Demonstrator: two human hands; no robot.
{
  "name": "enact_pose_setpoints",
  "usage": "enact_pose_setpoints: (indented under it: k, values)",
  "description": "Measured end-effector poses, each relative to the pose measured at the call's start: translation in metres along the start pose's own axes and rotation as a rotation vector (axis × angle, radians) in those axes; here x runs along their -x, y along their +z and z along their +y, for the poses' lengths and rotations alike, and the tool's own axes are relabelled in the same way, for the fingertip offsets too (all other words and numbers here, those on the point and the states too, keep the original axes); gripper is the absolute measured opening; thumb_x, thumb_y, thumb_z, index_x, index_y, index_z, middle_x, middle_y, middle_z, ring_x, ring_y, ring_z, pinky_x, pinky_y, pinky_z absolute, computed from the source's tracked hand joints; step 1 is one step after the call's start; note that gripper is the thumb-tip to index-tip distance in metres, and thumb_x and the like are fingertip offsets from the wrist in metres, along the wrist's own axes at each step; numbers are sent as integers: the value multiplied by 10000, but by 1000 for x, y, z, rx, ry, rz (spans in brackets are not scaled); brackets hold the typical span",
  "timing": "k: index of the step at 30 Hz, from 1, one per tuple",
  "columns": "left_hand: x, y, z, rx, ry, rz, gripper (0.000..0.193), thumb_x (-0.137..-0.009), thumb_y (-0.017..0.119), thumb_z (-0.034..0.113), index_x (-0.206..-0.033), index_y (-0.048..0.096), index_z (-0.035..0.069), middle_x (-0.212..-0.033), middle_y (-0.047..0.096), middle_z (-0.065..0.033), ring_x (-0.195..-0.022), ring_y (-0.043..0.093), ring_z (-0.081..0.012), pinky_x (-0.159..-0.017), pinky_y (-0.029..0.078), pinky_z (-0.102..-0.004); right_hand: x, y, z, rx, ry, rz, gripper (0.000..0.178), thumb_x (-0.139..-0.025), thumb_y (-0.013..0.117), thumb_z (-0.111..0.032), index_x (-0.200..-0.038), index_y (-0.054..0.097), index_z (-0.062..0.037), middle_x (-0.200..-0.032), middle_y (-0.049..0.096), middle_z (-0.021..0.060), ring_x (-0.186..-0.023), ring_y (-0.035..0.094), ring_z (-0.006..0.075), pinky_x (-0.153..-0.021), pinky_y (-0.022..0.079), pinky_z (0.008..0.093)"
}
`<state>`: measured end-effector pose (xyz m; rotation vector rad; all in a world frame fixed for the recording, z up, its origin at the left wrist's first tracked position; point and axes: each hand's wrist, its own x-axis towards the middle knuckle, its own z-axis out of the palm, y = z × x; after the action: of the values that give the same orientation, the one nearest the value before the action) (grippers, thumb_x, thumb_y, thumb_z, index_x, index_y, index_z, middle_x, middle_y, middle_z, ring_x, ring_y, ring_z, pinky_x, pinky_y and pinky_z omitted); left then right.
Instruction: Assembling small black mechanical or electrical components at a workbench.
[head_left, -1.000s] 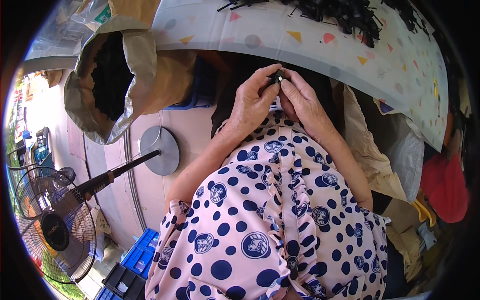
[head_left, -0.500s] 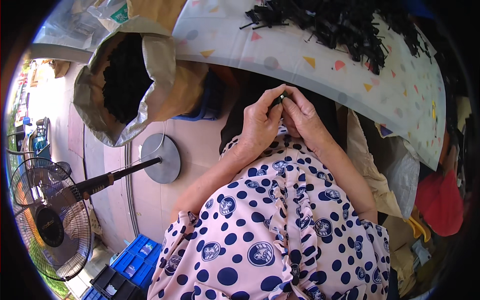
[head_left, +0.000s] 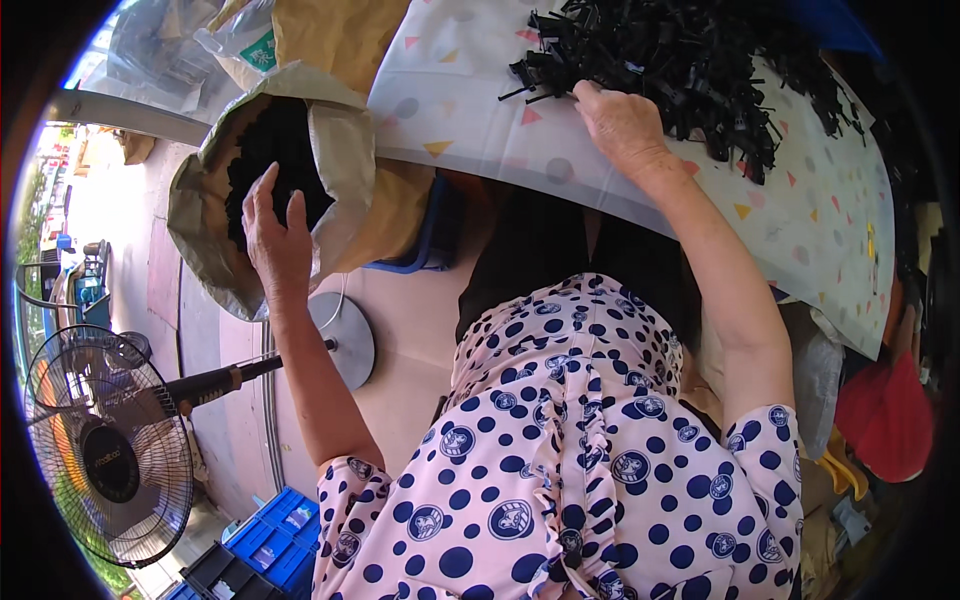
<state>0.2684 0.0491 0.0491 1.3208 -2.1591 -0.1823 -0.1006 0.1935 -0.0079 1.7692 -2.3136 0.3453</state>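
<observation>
My left hand hovers over the mouth of an upright paper sack, its fingers spread and nothing seen in them. Inside the sack lies a heap of small black parts. Out over the table, my right hand reaches to the near left edge of a pile of black plastic parts with thin stems. Its thumb and fingertips come together at one of these parts; whether it is gripped firmly is hard to make out.
A patterned cloth covers the table, whose curved front edge runs before my lap. To the left stands a fan on a round base. Blue crates sit at lower left, and a blue bin is behind the sack.
My hands were together before my chest, holding a small dark part. They have parted: the left has moved to the sack, the right to the pile on the table.
</observation>
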Motion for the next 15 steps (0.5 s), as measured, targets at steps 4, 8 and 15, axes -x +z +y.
enact_pose_setpoints:
  k: [4,8,15]
  values:
    - [4,17,23,-49,204,149,359,-858,613,156,-1214,573,128,-1242,535,-145,-1172,491,-321,-992,384,-422,-4,3,-3,36,-47,121,112,-877,571,-183,-937,526,-101,-673,634,81,-622,649,270,-513,508,364]
    - [5,36,49,70,228,195,311,-837,620,84,-1148,606,91,-1182,574,-129,-1114,541,-283,-954,425,-378,-8,8,3,11,-49,158,83,-875,564,-168,-900,536,-94,-665,631,82,-616,646,274,-518,509,368]
    - [38,74,132,911,-111,-493,309,-892,575,58,-1198,538,32,-1112,612,-110,-877,630,-170,-740,489,-268,-4,-5,10,-147,-53,55,130,-884,569,-181,-869,569,-52,-682,623,112,-637,629,252,-562,489,353]
